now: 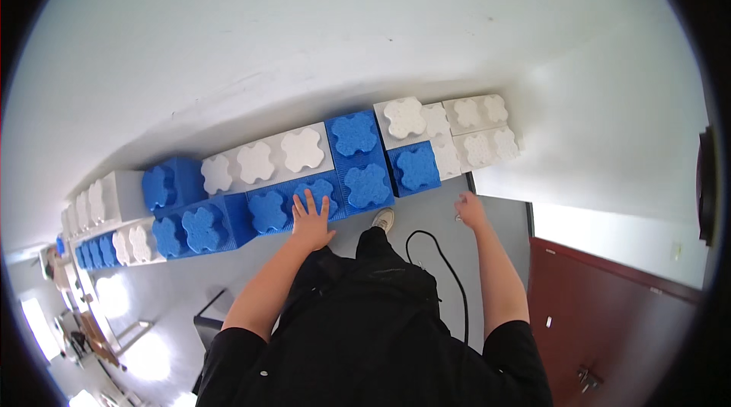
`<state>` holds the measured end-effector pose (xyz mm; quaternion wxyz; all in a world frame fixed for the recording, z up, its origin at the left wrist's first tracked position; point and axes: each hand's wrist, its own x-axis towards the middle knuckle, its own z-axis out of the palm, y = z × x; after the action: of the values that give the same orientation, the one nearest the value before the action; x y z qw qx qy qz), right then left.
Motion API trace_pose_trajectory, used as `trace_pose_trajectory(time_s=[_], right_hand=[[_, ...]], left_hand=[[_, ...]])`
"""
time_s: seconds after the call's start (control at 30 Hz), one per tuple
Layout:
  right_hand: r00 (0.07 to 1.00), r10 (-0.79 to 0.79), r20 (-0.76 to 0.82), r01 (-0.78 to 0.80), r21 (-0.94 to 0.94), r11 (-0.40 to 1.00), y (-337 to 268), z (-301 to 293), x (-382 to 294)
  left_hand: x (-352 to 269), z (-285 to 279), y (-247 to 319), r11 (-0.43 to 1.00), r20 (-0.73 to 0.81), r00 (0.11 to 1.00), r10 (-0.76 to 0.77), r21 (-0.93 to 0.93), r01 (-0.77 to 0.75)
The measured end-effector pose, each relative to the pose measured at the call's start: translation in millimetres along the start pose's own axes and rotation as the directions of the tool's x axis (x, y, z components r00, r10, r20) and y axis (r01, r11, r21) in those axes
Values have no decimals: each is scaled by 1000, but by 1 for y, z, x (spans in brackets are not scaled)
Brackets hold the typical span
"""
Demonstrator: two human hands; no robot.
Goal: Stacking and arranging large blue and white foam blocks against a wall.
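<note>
My left hand [311,224] lies with its fingers spread on a blue foam building block [291,210], its fingertips over one of the cross-shaped studs. To its right stands a taller blue block [361,164] with two studs showing. My right hand [472,211] hangs in the air, fingers curled, near a small blue block [413,170] but apart from it. Something small and shiny shows at its fingers, too small to identify. Behind the block under my left hand runs a row of white blocks [262,158].
More white blocks [480,133] are stacked at the right by the wall [342,36]. The block row continues left with blue blocks [197,227]. A black cable [457,281] loops down beside my leg over the grey floor [337,241]. A dark red door [599,321] is at right.
</note>
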<state>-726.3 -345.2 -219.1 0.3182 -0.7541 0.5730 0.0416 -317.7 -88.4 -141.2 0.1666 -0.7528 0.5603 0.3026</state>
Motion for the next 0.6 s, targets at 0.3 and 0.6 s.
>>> trace_pose_trajectory(time_s=[0.3,0.6], right_hand=[[889,-448,94,457,-204,866,-176,-45,130],[713,-585,386,700,-443,560,-325,2,129]], left_hand=[[27,-2,20,988,-37,988,-148,-53,146],[72,-48,85,988,-315,945,92,-86,-125]])
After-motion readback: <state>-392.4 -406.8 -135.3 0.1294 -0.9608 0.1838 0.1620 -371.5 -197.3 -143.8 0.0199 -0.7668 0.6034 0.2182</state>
